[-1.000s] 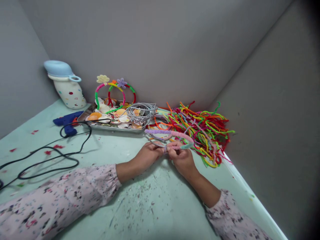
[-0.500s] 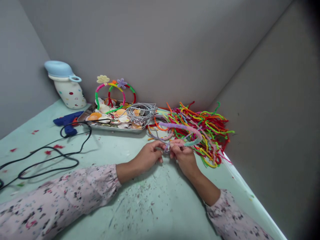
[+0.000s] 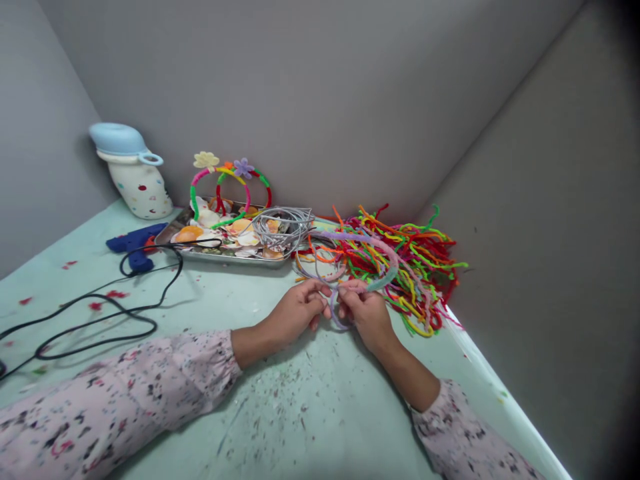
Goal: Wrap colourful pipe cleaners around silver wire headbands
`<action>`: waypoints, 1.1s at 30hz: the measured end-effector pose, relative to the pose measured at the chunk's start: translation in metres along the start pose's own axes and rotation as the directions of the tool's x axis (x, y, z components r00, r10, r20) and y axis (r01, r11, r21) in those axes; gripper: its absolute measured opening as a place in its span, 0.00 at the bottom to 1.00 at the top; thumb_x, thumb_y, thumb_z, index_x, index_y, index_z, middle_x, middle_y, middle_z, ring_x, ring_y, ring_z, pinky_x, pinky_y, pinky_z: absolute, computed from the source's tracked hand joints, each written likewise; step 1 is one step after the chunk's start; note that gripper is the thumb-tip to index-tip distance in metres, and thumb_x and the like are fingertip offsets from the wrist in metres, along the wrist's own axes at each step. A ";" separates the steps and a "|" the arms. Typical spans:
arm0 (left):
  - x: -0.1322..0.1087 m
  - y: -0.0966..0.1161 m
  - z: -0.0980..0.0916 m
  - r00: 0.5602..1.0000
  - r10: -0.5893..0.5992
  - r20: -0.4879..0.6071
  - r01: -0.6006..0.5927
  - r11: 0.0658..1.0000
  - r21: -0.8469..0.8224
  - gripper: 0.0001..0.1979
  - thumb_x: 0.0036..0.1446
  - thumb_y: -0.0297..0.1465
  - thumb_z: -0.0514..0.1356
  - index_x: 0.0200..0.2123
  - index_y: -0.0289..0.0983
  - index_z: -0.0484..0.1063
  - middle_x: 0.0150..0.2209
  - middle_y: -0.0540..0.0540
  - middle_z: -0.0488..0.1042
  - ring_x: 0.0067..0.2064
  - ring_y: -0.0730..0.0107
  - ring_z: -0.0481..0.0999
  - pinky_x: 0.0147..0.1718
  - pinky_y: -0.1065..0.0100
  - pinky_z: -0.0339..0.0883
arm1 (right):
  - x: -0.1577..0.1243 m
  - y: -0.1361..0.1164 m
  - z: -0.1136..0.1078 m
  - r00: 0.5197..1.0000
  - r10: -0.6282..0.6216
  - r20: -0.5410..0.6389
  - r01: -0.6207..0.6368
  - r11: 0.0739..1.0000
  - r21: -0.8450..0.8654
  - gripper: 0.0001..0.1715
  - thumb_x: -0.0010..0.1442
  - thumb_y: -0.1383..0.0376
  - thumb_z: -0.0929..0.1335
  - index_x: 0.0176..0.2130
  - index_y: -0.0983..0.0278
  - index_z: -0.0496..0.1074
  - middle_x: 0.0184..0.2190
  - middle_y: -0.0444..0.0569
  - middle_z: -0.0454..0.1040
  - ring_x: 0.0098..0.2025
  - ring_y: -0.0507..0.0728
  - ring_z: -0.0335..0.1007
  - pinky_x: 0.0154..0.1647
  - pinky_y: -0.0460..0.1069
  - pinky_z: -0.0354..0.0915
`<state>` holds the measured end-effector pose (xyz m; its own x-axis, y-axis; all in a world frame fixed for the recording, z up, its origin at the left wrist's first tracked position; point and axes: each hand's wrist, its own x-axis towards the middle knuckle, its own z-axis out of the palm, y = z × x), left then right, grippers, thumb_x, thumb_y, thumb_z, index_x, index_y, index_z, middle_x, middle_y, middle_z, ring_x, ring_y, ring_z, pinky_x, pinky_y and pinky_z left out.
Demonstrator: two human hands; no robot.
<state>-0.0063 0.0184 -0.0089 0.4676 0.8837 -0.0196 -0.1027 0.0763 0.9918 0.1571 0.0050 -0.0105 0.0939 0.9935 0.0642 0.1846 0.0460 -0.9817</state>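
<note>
Fingers of my right hand (image 3: 369, 317) pinch a curved wire wrapped in pastel pipe cleaner (image 3: 385, 250), coloured lavender, pink and teal. It arches away from the hand over the table. A thin lavender pipe cleaner (image 3: 341, 325) hangs in a small loop between my two hands. My left hand (image 3: 299, 312) is closed, thumb and forefinger pinched at the upper part of that loop; its exact hold is partly hidden. Just behind lie a coil of grey wire (image 3: 310, 270) and a heap of multicoloured pipe cleaners (image 3: 405, 250).
A metal tray (image 3: 235, 259) holds shells, a grey wire bundle (image 3: 285, 223) and two hoops topped with flowers (image 3: 249, 193). Left of it are a blue glue gun (image 3: 135, 241), its black cord (image 3: 145, 313) and a white bottle (image 3: 140, 187) with a blue lid. Grey walls enclose the table.
The lavender pipe cleaner has dropped into a larger loop below my fingers. The wrapped wire's arch has shifted slightly up and left. Both hands stay nearly in place.
</note>
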 end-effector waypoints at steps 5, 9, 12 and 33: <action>0.002 -0.006 0.001 0.987 0.059 -0.149 -0.052 0.997 0.050 0.07 0.54 0.28 0.58 0.38 0.37 0.65 0.22 0.57 0.64 0.19 0.80 0.61 0.19 0.74 0.54 | -0.001 0.001 0.001 0.996 0.034 0.083 -0.031 0.999 -0.035 0.14 0.56 0.56 0.68 0.33 0.65 0.71 0.15 0.41 0.69 0.18 0.51 0.61 0.22 0.46 0.57; 0.000 -0.006 0.002 0.986 0.064 -0.153 -0.047 0.992 0.116 0.07 0.54 0.28 0.58 0.38 0.36 0.66 0.22 0.55 0.66 0.21 0.78 0.63 0.21 0.74 0.56 | -0.003 0.000 0.003 0.994 0.014 0.107 -0.008 0.998 -0.059 0.12 0.56 0.58 0.67 0.33 0.65 0.71 0.15 0.41 0.69 0.19 0.52 0.63 0.22 0.46 0.57; 0.000 -0.005 0.001 0.983 0.108 -0.151 -0.082 0.983 0.166 0.06 0.54 0.30 0.59 0.36 0.36 0.67 0.22 0.55 0.66 0.22 0.77 0.62 0.22 0.74 0.55 | -0.004 -0.001 0.003 0.993 -0.012 0.116 0.019 0.998 -0.061 0.10 0.57 0.59 0.67 0.32 0.65 0.71 0.16 0.40 0.68 0.19 0.52 0.63 0.22 0.46 0.57; 0.003 -0.006 -0.003 0.985 0.078 -0.156 -0.052 0.985 0.167 0.08 0.50 0.27 0.59 0.36 0.35 0.72 0.21 0.55 0.67 0.22 0.76 0.64 0.23 0.73 0.56 | -0.005 -0.001 0.002 0.992 0.016 0.128 -0.009 0.999 -0.050 0.14 0.58 0.56 0.67 0.31 0.65 0.71 0.15 0.41 0.69 0.18 0.51 0.61 0.22 0.46 0.55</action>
<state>-0.0067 0.0224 -0.0154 0.3150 0.9483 0.0385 0.0214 -0.0476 0.9986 0.1546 0.0004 -0.0105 -0.0291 0.9993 0.0254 0.2328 0.0315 -0.9720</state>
